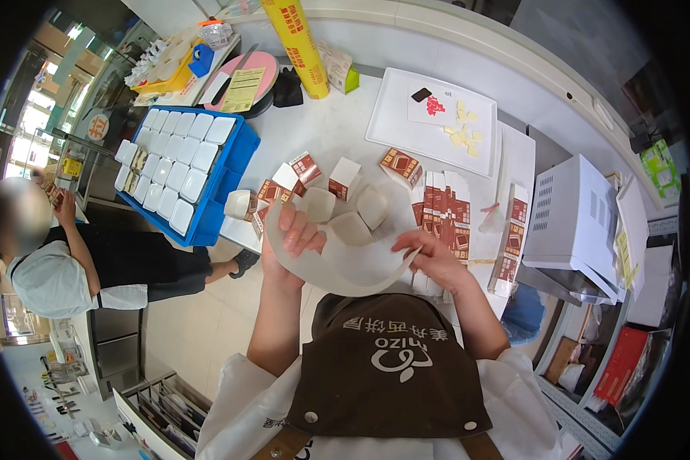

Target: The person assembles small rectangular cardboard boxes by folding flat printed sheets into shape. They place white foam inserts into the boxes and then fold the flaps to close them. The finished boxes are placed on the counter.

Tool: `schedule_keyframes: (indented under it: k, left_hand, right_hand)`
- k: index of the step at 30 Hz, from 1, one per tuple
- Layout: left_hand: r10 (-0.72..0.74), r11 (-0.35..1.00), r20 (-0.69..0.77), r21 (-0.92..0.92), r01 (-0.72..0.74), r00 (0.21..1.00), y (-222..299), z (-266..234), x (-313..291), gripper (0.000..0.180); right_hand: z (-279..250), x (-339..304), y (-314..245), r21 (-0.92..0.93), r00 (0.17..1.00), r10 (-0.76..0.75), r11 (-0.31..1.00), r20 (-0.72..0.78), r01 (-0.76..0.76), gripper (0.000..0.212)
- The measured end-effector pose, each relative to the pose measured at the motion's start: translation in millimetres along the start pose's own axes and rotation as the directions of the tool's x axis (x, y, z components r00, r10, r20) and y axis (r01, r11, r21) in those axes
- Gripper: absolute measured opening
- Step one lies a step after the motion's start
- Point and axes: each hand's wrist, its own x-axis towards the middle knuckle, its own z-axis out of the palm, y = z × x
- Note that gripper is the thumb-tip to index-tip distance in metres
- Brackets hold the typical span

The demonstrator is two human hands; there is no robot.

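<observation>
A curved translucent plastic piece point(360, 268) lies across the view in front of my chest and blurs what is behind it. My left hand point(300, 234) is closed, its fingers bent beside a white open-topped paper box point(349, 228); what they hold is partly hidden. On the box's other side, my right hand point(433, 259) has its fingers loosely stretched and apart, with nothing visible in them. Two more open boxes, a left one point(316, 204) and a right one point(372, 208), stand just beyond. Several brown-and-white printed boxes, including an upright one point(345, 179), stand farther back.
Flat folded cartons point(446, 215) lie stacked at right, near a white tray point(391, 115) with small pale and pink pieces. A blue crate point(218, 192) of white lidded containers stands left. Behind are a yellow roll point(295, 46) and a knife point(234, 73). Another person point(130, 261) stands left.
</observation>
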Motion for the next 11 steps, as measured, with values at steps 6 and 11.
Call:
schedule_keyframes:
  k: [6,11]
  left_hand:
    - [0.006,1.0,-0.038,-0.027,-0.007,0.999,-1.6,-4.2,-4.7,0.033]
    - [-0.053,0.94,-0.182,0.324,0.111,0.982,3.8,-12.1,-11.2,0.038]
  right_hand:
    - [3.6,-5.4,74.4,0.393,0.957,0.175,0.883,0.232,-0.257,0.017]
    - [19.5,-4.1,44.9,0.751,0.981,-0.176,0.658,0.078,0.059,0.021]
